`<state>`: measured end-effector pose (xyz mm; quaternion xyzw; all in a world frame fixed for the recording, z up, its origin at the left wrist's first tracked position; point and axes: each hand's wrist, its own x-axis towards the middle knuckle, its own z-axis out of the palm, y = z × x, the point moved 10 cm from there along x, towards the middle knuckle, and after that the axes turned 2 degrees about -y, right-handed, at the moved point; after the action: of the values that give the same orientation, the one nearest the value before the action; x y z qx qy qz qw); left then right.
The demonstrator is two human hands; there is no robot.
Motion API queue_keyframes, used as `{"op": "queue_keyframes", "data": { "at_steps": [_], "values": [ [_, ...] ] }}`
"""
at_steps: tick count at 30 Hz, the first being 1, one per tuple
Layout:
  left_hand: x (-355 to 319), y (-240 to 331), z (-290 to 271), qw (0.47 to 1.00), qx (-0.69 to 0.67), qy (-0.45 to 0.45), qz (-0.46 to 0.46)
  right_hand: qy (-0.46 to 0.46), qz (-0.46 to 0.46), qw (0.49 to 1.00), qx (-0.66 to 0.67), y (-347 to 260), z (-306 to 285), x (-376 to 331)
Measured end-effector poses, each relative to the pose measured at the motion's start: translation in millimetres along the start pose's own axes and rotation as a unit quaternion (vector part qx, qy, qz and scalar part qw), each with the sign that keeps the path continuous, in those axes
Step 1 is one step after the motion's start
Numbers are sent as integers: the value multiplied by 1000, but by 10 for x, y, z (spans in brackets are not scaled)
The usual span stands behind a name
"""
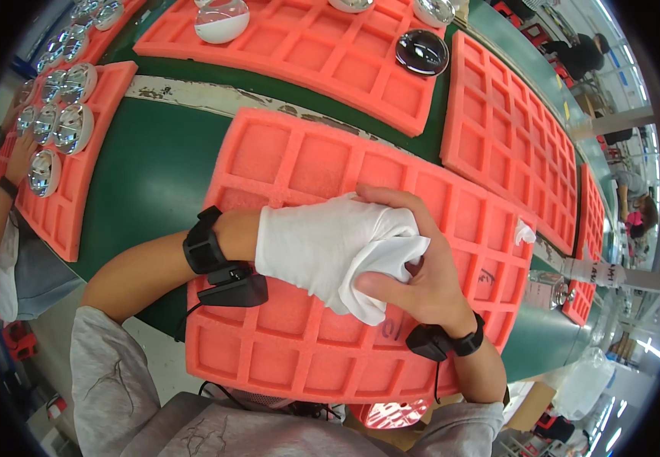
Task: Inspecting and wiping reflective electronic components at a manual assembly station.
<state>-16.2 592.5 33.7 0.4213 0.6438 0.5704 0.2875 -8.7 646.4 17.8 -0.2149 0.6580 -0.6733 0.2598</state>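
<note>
A white cloth is gripped by the bare right hand against the gloved left hand, above a pink foam tray on the green tabletop; shiny domes are seen at far left.

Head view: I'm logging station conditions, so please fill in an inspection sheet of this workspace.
Surface: green tabletop with a pale, chipped strip.
Job's things: white cloth at the hands, anything under it hidden; coral foam tray beneath them, its visible compartments without parts.
Clutter: crumpled white scrap on the foam tray's right side.
Grips: left hand in a white glove, its fingers mostly hidden; right hand bare, holding the white cloth.
Cables: thin black cables at the wrist devices.
Surroundings: more coral trays; silvery domes at left; dark dome ahead; a co-worker's hand at left.
</note>
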Motion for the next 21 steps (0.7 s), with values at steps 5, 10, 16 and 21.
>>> {"op": "queue_keyframes", "data": {
  "at_steps": [5,10,16,21],
  "values": [
    [-2,17,19,997,50,-5,62,-40,3,999,25,-28,-3,15],
    [29,45,49,998,46,-25,24,-8,-21,998,-57,-109,47,3],
    [33,133,58,998,-14,-23,60,-32,22,999,29,-47,-71,-20],
    [-29,48,112,994,97,-36,38,-41,1,998,-50,-60,92,20]
  ]
}}
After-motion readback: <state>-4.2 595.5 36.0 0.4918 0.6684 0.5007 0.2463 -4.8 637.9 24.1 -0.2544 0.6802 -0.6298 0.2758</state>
